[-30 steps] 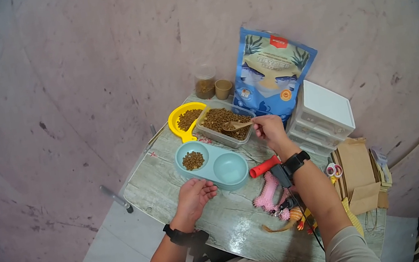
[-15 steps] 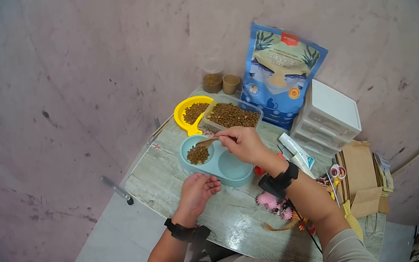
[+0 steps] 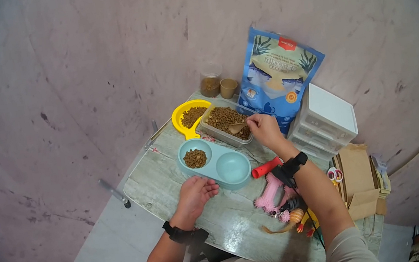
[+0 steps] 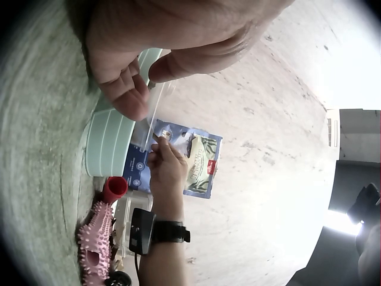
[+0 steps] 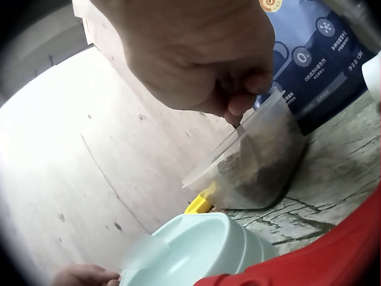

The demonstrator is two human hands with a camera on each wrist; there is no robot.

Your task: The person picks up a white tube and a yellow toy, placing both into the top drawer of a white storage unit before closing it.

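Note:
My right hand (image 3: 266, 129) pinches the handle of a wooden spoon (image 3: 236, 127), whose bowl lies in the brown kibble of a clear plastic container (image 3: 218, 134). In the right wrist view the right hand (image 5: 208, 65) is over the container (image 5: 262, 161). The left hand (image 3: 196, 196), fingers relaxed, is beside the near edge of a light blue double bowl (image 3: 210, 170); whether it touches is unclear. Kibble (image 3: 194, 158) lies in the left basin, and the right basin holds none. In the left wrist view the left hand (image 4: 161, 47) is close to the bowl (image 4: 107, 143).
A yellow bowl (image 3: 185, 130) of kibble, a jar (image 3: 210, 82) and a brown cup (image 3: 228, 88) stand at the back. A blue bag (image 3: 280, 73) leans near white drawers (image 3: 329, 109). Right of the bowl lie a red tube (image 3: 266, 168) and a pink toy (image 3: 267, 193).
Within the last second, my right hand moved the spoon from the container to the bowl's left basin, then back into the container. The left hand has stayed beside the bowl.

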